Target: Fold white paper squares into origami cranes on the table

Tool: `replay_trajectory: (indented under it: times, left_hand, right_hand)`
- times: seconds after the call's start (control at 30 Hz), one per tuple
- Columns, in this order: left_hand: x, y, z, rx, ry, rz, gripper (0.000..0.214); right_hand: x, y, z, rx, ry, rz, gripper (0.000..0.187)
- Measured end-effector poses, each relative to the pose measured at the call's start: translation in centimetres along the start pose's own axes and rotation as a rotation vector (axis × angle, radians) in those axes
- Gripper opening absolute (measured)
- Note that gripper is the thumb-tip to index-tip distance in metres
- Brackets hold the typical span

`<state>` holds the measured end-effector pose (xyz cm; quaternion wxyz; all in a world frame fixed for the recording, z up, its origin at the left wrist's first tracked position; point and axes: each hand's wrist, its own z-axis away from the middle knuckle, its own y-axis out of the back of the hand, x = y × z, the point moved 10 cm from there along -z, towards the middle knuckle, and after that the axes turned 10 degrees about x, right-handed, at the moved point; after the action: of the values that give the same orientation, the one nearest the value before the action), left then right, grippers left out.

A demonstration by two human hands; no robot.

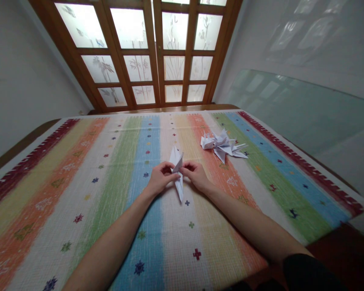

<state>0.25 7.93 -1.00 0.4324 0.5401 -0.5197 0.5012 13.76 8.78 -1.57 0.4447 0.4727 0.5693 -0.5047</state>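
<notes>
I have the left hand (161, 177) and right hand (196, 173) pinching the folded paper (178, 163); it looks light, easily creased; I'd favour its middle.

A wooden table (21, 145) bears a rainbow-striped tablecloth (245, 186) patterned with snowflakes, crosses and reindeer; toward two o'clock from its middle lie clustered white origami cranes (221, 141).

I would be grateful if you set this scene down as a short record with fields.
Left hand: pinches the paper between thumb and fingers
Right hand: fingertips on the paper's right side
Paper: white, folded, pointed at its near end
Pile: white folded pieces, farther off and to the right
Cloth: striped in several colours
Background: wood-framed doors with patterned panes
</notes>
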Motion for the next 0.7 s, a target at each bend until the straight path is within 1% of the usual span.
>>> replay_trajectory:
  times: [0.07,0.17,0.3,0.5,0.7]
  left_hand:
    - [0.1,0.0,0.1,0.003,-0.013,-0.009,0.028]
    - [0.7,0.3,0.2,0.055,-0.066,-0.033,0.021]
    - [1.0,0.2,0.3,0.080,-0.083,-0.002,0.022]
    - [-0.2,0.1,0.4,0.107,0.010,0.085,0.024]
    - [-1.0,0.4,0.7,0.183,0.080,0.125,0.023]
  right_hand:
    - [-0.1,0.3,-0.1,0.024,0.008,0.005,0.025]
    - [-0.3,0.5,0.0,0.057,0.024,0.025,0.023]
    - [-0.7,0.6,0.2,0.106,0.053,0.040,0.020]
    - [-0.5,0.7,0.5,0.152,0.043,0.058,0.021]
    - [-0.6,0.6,0.7,0.169,0.034,0.066,0.026]
